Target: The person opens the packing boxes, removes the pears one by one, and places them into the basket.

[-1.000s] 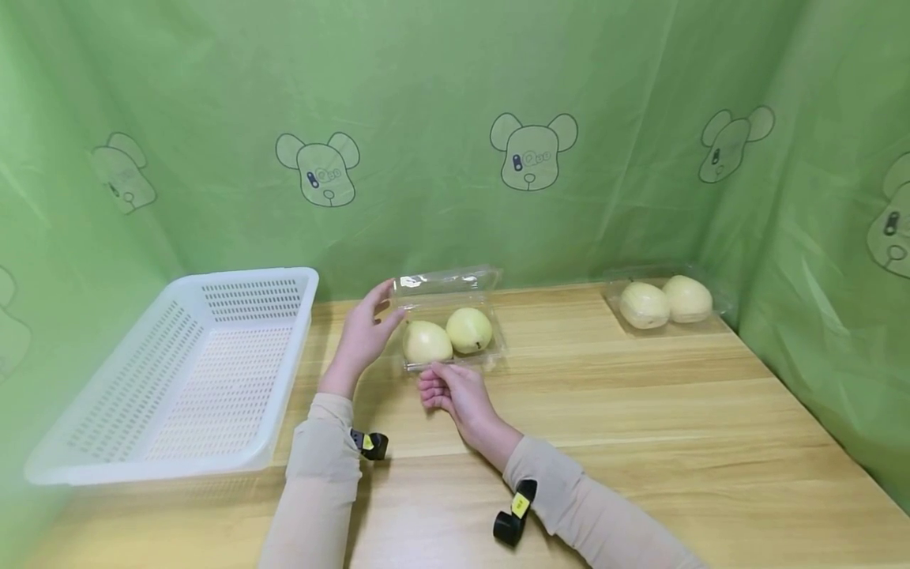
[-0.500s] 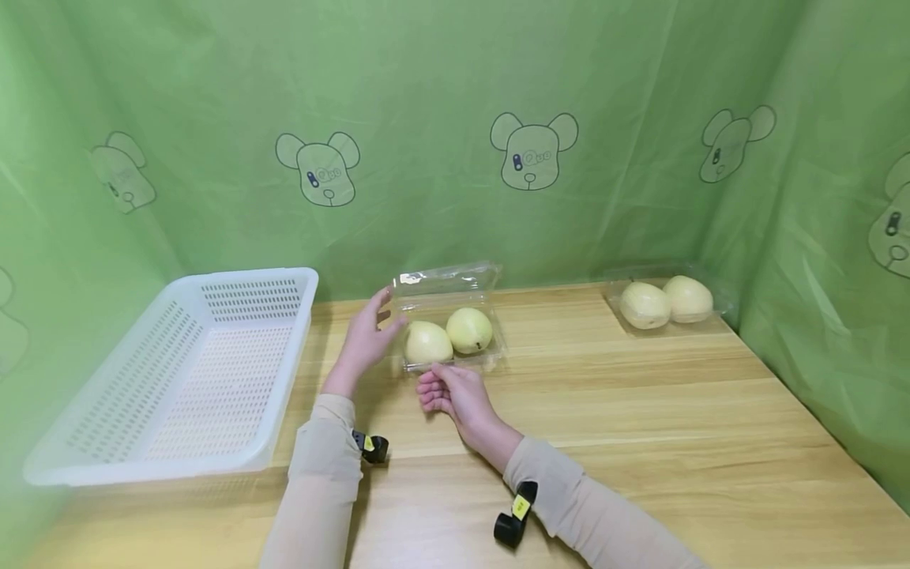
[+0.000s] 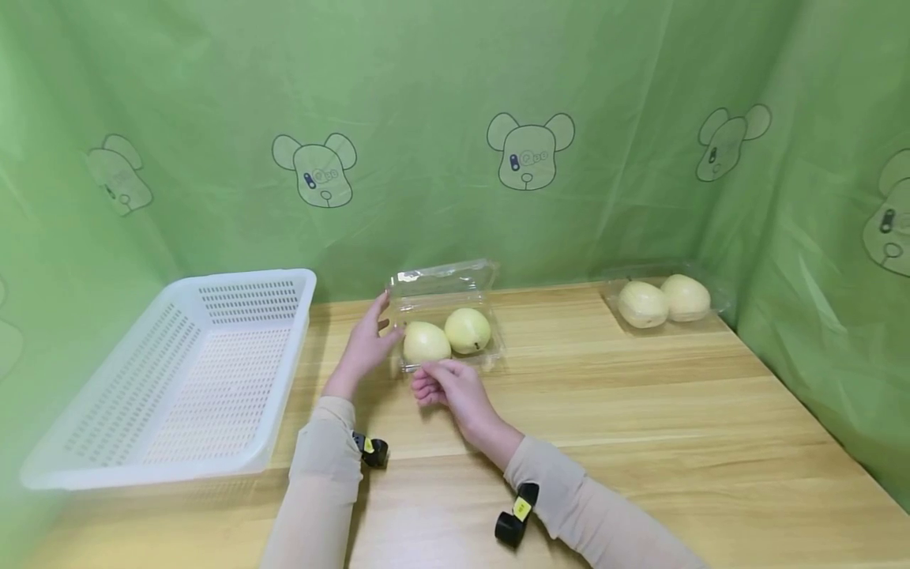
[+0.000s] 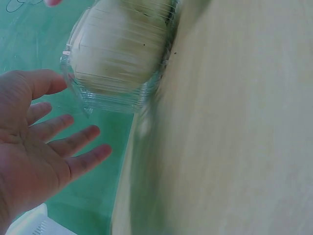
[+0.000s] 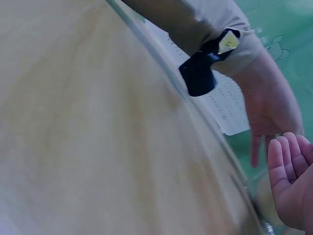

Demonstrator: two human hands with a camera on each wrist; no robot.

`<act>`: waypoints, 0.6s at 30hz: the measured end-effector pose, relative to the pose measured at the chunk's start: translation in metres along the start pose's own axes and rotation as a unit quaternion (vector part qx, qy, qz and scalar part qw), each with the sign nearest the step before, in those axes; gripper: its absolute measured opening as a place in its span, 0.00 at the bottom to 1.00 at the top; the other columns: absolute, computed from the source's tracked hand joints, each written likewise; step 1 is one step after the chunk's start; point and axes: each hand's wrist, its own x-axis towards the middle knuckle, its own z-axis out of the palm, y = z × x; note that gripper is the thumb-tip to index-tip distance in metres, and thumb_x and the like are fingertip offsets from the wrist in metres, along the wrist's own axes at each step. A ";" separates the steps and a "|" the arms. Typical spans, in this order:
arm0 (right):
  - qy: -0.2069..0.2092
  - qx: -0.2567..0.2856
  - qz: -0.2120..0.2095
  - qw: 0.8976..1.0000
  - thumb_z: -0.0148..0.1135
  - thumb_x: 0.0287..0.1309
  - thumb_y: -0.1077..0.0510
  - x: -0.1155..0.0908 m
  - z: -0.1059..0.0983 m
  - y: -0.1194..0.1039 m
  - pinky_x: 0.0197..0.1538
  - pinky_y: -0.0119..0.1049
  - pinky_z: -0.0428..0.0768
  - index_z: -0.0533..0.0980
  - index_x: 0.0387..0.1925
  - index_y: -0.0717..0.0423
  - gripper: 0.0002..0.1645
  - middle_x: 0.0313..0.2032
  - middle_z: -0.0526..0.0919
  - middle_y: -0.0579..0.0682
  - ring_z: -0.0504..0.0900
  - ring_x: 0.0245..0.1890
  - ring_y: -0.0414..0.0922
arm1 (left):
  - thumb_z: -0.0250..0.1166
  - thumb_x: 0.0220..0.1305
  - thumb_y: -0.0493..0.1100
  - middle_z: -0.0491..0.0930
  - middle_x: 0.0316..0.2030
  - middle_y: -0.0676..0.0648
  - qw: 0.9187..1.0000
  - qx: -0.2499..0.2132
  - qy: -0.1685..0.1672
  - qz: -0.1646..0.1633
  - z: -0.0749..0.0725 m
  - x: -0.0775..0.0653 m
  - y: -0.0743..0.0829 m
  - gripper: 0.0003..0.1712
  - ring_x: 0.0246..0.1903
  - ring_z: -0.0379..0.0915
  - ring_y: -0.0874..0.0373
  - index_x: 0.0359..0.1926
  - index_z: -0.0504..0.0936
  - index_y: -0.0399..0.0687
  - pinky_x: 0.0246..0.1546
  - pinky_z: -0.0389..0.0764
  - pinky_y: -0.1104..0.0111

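Note:
A clear plastic clamshell container lies on the table with its lid raised at the back. Two pale yellow pears sit side by side in its base. My left hand is at the container's left side, fingers spread and fairly straight. In the left wrist view, the thumb touches or nearly touches the container's rim. At the front edge my right hand pinches the rim, its other fingers curled. The right wrist view shows those fingers, but the thumb's contact is hidden.
A white perforated plastic basket stands at the left. Another clear container with two pears sits at the table's back right, near the green curtain. Both wrists wear black camera mounts.
The lid stands slightly more upright than before. My left hand has shifted a little, with its thumb staying near the container's side. The right hand has barely moved left. The pears have stayed in place.

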 end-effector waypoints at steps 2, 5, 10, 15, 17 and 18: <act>-0.003 -0.012 -0.013 1.000 0.54 0.66 0.59 0.001 -0.001 -0.005 0.33 0.31 0.85 0.77 0.41 0.76 0.18 0.25 0.84 0.48 0.81 0.25 0.40 | 0.62 0.63 0.37 0.52 0.75 0.38 1.000 -0.001 -0.001 -0.002 0.000 0.000 -0.001 0.47 0.68 0.61 0.35 0.77 0.46 0.51 0.65 0.70 0.48; -0.003 -0.028 -0.036 0.999 0.55 0.66 0.61 0.002 -0.004 -0.014 0.33 0.30 0.85 0.77 0.42 0.75 0.17 0.25 0.85 0.48 0.82 0.25 0.40 | 0.62 0.62 0.35 0.52 0.75 0.38 1.000 0.000 -0.002 -0.004 0.001 0.000 -0.001 0.48 0.68 0.61 0.35 0.77 0.46 0.51 0.66 0.70 0.48; 0.012 -0.043 -0.071 0.996 0.56 0.65 0.62 0.006 -0.014 -0.031 0.35 0.31 0.85 0.76 0.44 0.75 0.15 0.27 0.85 0.47 0.82 0.26 0.39 | 0.62 0.60 0.33 0.51 0.75 0.39 1.000 -0.004 -0.006 -0.008 0.001 0.000 -0.001 0.49 0.68 0.60 0.35 0.77 0.46 0.51 0.66 0.71 0.49; 0.047 -0.041 -0.100 0.993 0.56 0.64 0.65 0.014 -0.032 -0.048 0.38 0.31 0.86 0.73 0.48 0.77 0.17 0.29 0.84 0.46 0.82 0.28 0.39 | 0.61 0.58 0.31 0.50 0.76 0.39 1.000 -0.012 -0.011 -0.010 0.001 0.001 0.000 0.51 0.68 0.59 0.34 0.77 0.45 0.51 0.65 0.72 0.50; 0.068 -0.054 -0.113 0.990 0.56 0.64 0.66 0.018 -0.040 -0.054 0.40 0.31 0.86 0.72 0.50 0.76 0.18 0.32 0.84 0.48 0.82 0.30 0.38 | 0.61 0.58 0.30 0.49 0.76 0.40 1.000 -0.013 -0.012 -0.011 0.001 0.001 0.000 0.51 0.69 0.59 0.35 0.77 0.45 0.51 0.64 0.73 0.51; 0.081 -0.066 -0.120 0.987 0.56 0.63 0.66 0.020 -0.044 -0.056 0.41 0.32 0.86 0.73 0.51 0.74 0.17 0.34 0.84 0.51 0.82 0.31 0.39 | 0.61 0.57 0.30 0.49 0.76 0.40 1.000 -0.013 -0.013 -0.013 0.001 0.001 0.000 0.52 0.69 0.59 0.35 0.77 0.44 0.52 0.63 0.74 0.51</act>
